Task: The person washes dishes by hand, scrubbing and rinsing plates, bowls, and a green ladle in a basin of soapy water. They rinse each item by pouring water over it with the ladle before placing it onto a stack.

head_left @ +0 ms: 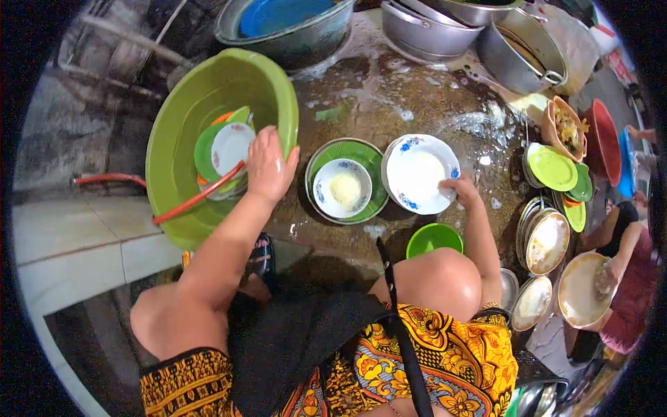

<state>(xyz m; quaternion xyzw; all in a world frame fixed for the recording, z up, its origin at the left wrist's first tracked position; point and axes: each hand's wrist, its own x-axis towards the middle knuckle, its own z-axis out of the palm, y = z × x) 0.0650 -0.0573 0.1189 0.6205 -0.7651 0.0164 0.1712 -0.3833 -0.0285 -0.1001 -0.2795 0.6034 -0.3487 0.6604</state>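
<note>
Nearest, patterned cloth (pixel 445 354) and bare knees fill the view; a dark sandal (pixel 262 256) lies partly in shadow. The right knee hides the near side of a small green bowl (pixel 435 238).

Just beyond, the right hand (pixel 464 191) grips the right rim of a floral white plate (pixel 420 149); its fingers under the rim are hidden. A second pale edge shows beneath the plate at left. Left of it, a floral bowl (pixel 322 187) sits in a green dish (pixel 347 149); the pale contents are hard to identify.

Farther left, the left hand (pixel 269 167) rests over the right rim of a large green basin (pixel 167 149); cannot tell whether it is closed on the rim. Its forearm covers part of the basin's near wall. Inside, a white plate (pixel 233 148) tops a partly hidden stack. A red hose (pixel 201 198) crosses the basin; its join with the stretch at left is unclear.

Right: a co-worker's hand (pixel 610 274) on a soiled plate (pixel 577 292), contact blurred.

Far: metal pots (pixel 424 35), cut off above.
</note>
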